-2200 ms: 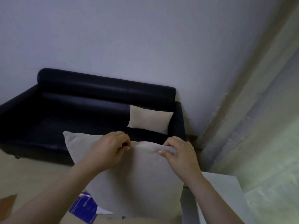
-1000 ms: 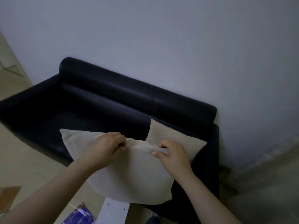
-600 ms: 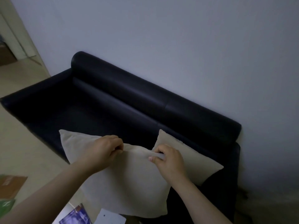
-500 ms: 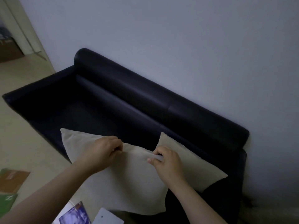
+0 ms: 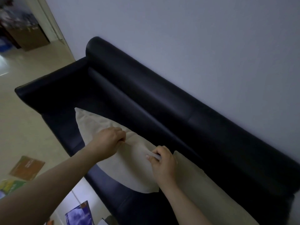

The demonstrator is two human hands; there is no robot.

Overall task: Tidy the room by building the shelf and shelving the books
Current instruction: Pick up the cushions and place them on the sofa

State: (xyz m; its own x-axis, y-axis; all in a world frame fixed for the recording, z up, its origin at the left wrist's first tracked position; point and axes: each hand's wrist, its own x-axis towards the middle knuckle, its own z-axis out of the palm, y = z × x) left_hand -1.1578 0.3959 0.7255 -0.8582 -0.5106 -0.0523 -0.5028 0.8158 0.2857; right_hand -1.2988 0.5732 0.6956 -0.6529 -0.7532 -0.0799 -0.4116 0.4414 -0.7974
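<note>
Two hands, left hand (image 5: 110, 142) and right hand (image 5: 162, 164) pinching cushion (image 5: 126, 169), second cushion (image 5: 203, 184) partly hidden

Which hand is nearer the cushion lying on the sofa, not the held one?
Right. The right hand pinches the held cushion's edge right beside the lying cushion; the left hand grips that edge farther along, away from it.

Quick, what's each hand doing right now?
Left hand: closed, gripping the top edge of the cushion.
Right hand: closed, pinching the same cushion's edge.
</note>
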